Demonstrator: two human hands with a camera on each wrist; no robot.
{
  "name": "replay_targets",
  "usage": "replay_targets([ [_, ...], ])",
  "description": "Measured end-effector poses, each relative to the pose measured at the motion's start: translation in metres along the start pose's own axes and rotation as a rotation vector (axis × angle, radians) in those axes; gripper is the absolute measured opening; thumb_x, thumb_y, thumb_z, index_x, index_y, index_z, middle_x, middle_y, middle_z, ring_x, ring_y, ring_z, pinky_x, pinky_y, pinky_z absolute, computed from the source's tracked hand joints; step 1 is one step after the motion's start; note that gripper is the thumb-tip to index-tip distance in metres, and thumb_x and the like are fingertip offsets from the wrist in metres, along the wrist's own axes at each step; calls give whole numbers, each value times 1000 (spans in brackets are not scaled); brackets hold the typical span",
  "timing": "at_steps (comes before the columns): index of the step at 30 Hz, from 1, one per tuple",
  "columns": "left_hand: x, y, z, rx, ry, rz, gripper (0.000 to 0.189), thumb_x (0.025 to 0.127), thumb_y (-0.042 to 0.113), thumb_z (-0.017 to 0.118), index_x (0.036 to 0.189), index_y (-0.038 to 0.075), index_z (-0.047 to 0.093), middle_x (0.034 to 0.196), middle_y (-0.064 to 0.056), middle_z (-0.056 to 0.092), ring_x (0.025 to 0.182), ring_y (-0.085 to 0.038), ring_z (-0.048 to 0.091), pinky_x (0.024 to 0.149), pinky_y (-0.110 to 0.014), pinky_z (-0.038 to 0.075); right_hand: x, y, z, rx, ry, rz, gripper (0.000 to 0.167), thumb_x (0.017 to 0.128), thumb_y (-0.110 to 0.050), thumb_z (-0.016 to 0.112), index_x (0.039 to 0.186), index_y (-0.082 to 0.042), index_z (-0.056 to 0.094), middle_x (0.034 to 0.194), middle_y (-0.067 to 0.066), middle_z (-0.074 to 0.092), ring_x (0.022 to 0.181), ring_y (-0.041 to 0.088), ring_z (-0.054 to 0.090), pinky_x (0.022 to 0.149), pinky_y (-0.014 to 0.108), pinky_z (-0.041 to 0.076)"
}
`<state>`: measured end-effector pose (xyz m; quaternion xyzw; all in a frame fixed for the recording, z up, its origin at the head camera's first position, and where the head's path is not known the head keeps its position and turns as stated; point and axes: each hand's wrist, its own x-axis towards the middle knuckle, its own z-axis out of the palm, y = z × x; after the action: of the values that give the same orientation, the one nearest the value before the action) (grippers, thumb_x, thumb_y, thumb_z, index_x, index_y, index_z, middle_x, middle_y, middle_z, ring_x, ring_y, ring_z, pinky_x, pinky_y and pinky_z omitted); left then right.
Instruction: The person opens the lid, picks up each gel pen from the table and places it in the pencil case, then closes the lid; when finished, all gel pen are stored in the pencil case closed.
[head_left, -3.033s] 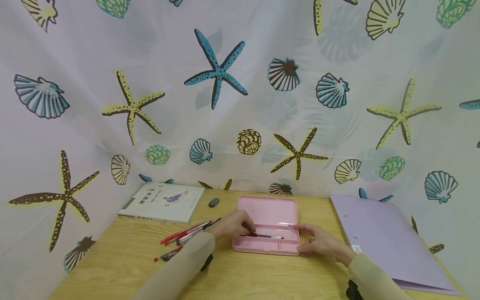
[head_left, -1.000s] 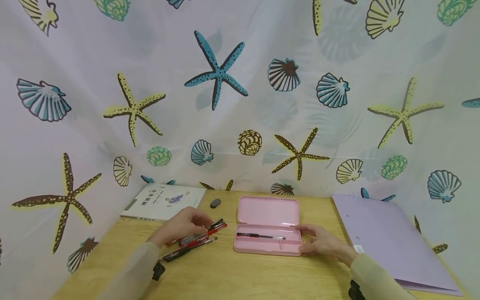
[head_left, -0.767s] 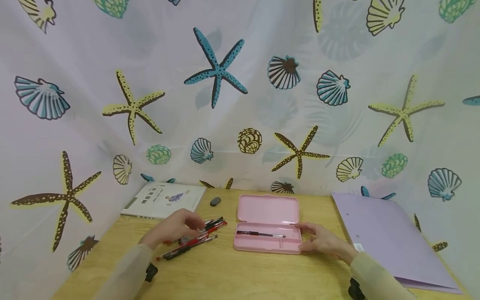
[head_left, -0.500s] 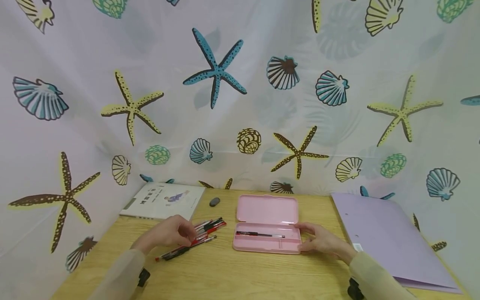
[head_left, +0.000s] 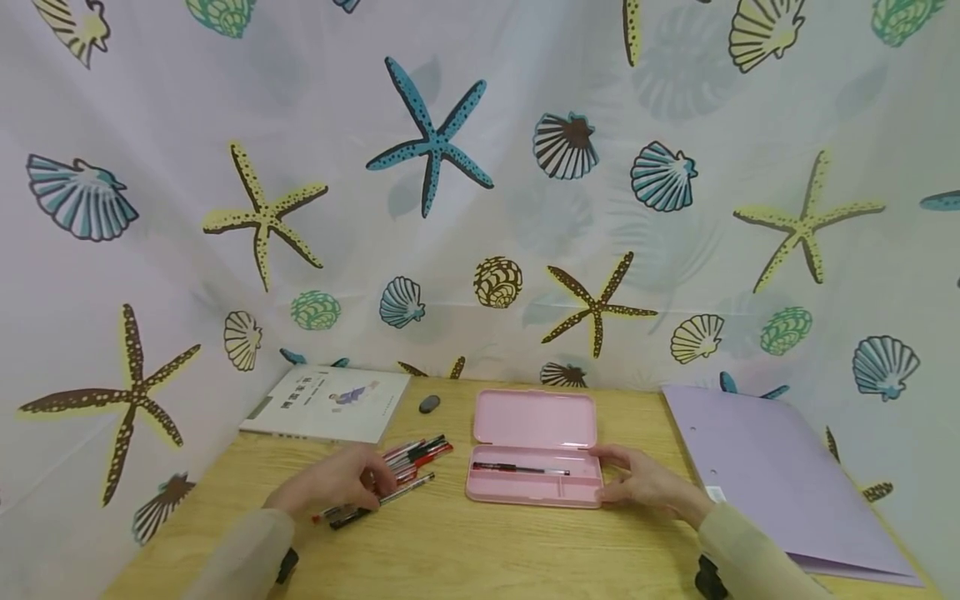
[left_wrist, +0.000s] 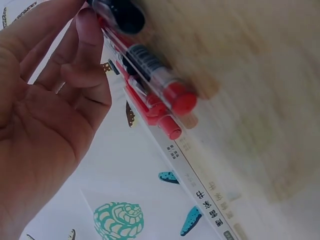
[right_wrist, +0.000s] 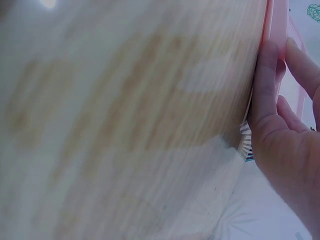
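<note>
Only the head view gives us the pen (head_left: 521, 469) lying inside the open pink case (head_left: 535, 419); the left wrist view finds red caps (left_wrist: 180, 99) end-on. Left hand (head_left: 335, 481), fingers bent, is at the loose pens (head_left: 420, 455), pinching or merely touching, can't tell; right hand (head_left: 637, 481) grips the case's right end, thumb and forefinger spread.

The pencil box (head_left: 534, 419) is pink, lid and all. The pen (head_left: 522, 469) in it is dark at one end and mostly clear. The loose pens (head_left: 417, 452) are red, black and see-through. The worktop (head_left: 480, 550) is yellowy brown with wood lines. The folder (head_left: 780, 483) is light purple. The book (head_left: 307, 417) is white with dark letters. The cloth (head_left: 480, 42) is white, with spotty starfish and stripy shells in blue, yellow, brown and green.
</note>
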<state>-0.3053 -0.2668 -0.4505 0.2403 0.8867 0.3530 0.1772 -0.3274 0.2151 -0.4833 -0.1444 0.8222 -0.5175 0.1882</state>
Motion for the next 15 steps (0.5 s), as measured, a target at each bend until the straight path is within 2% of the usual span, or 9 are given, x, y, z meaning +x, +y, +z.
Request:
replay_targets([
  [9, 7, 3, 4, 160, -26, 92, 14, 78, 3, 78, 88, 11, 74, 82, 0, 68, 72, -7, 59, 64, -24, 49, -1, -1, 0, -19, -5, 11, 72, 80, -9, 79, 144, -5, 45, 154, 26, 33, 140, 41, 33, 100, 43, 47],
  [15, 9, 0, 8, 159, -4, 95, 15, 77, 2, 76, 88, 12, 74, 77, 2, 67, 68, -7, 58, 62, -24, 49, -1, -2, 0, -21, 1, 17, 72, 80, -8, 80, 143, -5, 45, 153, 26, 33, 139, 41, 34, 99, 42, 48],
])
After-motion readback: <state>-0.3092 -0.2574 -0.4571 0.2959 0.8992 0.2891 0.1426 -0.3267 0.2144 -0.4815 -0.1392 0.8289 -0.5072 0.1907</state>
